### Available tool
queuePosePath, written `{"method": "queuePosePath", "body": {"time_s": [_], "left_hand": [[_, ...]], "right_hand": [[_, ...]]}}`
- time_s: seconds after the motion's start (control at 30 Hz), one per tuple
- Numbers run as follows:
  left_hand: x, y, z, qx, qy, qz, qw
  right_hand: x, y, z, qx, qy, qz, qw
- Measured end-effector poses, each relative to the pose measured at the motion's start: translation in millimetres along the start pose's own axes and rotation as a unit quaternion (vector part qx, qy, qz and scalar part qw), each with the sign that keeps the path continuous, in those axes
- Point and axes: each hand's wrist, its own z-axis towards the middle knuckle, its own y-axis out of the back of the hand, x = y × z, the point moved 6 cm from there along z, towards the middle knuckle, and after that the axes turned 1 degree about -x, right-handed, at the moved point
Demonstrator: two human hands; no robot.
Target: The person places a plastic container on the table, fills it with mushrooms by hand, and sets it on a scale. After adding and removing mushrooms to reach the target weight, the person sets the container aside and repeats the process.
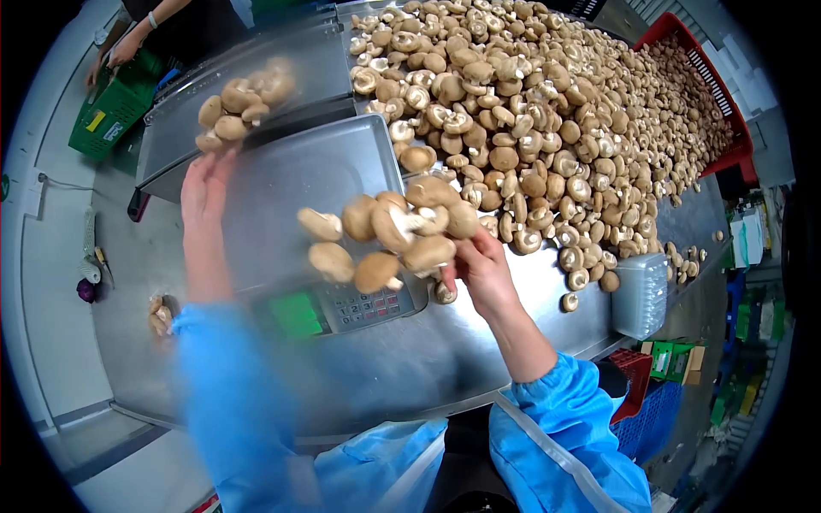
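Observation:
My left hand (205, 190) is stretched out with its fingers extended, just below a blurred tray of mushrooms (229, 128) at the edge of a metal platform. Whether the fingers touch that tray is too blurred to tell. My right hand (486, 272) grips the right side of a group of brown mushrooms (376, 272), over the front of the scale (291, 179); any tray under them is hard to make out. The scale's keypad (368, 308) and a green display (296, 315) show below these mushrooms. A large heap of mushrooms (530, 111) lies right of the scale.
A stack of clear trays (640, 295) stands at the table's right front edge. A red crate (742, 128) lies behind the heap. At the upper left, a person's hands (128, 44) are at a green crate (107, 120). A few mushrooms (160, 316) sit on the table's left.

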Motion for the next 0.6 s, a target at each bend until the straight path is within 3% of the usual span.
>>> {"method": "queuePosePath", "body": {"time_s": [0.13,0.23,0.37,0.5,0.6], "left_hand": [[9,17,-8,-0.049,0.018,-0.142,0.989],[14,25,-41,-0.091,0.011,-0.091,0.992],[28,3,-92,0.008,0.001,0.074,0.997],[50,-24,-123,0.050,-0.035,0.179,0.982],[55,-26,-129,0.055,-0.050,0.221,0.972]], "right_hand": [[-20,-18,24,-0.004,-0.055,-0.021,0.998],[-28,-32,37,-0.013,-0.049,0.003,0.999],[-29,-50,48,-0.015,-0.018,-0.018,1.000],[-28,-65,49,0.032,-0.015,-0.204,0.978],[-16,-55,37,0.058,-0.017,-0.248,0.967]]}}
